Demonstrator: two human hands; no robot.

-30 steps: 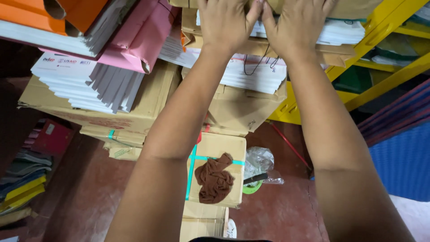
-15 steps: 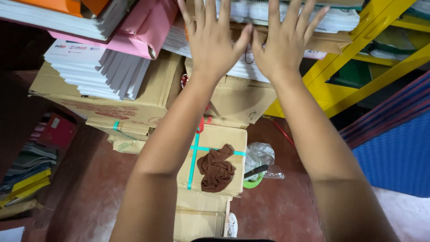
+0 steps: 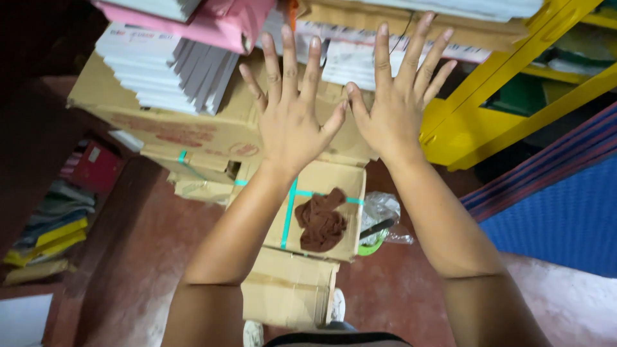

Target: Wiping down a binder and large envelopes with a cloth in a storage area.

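The left hand was raised with its fingers spread wide, holding nothing, and the right hand beside it was spread the same way, thumbs nearly touching. Both were in front of a stack of brown cardboard boxes topped with white paper bundles. Below, a brown crumpled cloth lay on a teal-strapped cardboard box.

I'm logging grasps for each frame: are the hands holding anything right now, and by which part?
Nothing is held. The left hand and right hand are both open, fingers spread, in front of the stacked cardboard boxes.
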